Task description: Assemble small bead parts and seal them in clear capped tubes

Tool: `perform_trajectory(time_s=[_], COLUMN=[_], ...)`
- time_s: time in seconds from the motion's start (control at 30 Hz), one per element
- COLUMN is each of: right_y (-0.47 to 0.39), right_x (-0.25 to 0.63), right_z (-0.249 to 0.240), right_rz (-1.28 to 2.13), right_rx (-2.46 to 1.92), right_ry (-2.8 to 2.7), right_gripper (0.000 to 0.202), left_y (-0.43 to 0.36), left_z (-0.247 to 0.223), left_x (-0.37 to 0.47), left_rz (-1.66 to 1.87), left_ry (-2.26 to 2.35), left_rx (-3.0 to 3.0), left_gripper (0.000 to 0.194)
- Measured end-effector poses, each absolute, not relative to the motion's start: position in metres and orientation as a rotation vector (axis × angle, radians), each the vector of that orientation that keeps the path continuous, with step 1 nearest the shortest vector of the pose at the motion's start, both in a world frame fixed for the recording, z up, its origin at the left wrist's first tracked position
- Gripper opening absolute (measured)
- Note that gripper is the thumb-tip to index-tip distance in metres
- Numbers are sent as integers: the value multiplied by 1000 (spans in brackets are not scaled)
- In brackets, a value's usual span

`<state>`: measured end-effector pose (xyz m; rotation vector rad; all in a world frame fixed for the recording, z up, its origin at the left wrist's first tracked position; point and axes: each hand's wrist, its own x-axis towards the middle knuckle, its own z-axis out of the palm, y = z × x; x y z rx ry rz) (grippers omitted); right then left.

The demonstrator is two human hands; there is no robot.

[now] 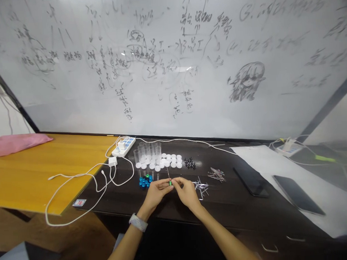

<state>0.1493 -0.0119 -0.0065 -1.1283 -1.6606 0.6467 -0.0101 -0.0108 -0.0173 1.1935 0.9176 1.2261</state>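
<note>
My left hand (155,194) and my right hand (187,192) meet over the dark table, both closed in a pinch. Between their fingertips is a small shiny green piece (170,183), partly covered by the fingers. A thin metal rod (168,172) stands up from it. Left of my left hand lies a cluster of shiny blue balls (142,183) with a green ball (147,176) among them. Beyond the hands stand clear tubes (150,150) beside several white round caps (173,160). Silvery thin sticks (202,187) lie scattered right of my right hand.
Small black pieces (190,163) and a pile of thin wires (216,174) lie on the right. Farther right are a black phone-like slab (251,182), a second dark device (298,194) and white paper (256,153). A power strip (123,147) and white cables occupy the left.
</note>
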Motion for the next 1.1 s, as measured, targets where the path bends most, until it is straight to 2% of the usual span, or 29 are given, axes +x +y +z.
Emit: perform_trajectory(time_s=[0.17,0.33,0.53,0.77,0.93,1.1], right_y=[-2,24,29,47,48,26], right_x=[159,224,280,264,253,214], right_z=[-4,15,28,5,13,12], right_rz=[678,479,492,389,616,1195], right_rx=[-1119,-1211,-1145,-1185,-1048,-788], right_ry=[-1640,-1615,-2281,-2385,-2083,-1457], right_gripper=[31,31,12,9,14,21], left_y=[-12,-13,-11,-12,-12,-12], left_z=[-14,-14,-16,-14,-14,-13], left_x=[-11,-11,-11,-11,-10,-11], left_rz=[1210,1168,1157,1158,1157,1153], left_ry=[904,851,856,853,841,842], left_rx=[1103,1060,1072,1067,1056,1063], left_gripper=[53,51,49,51,51,52])
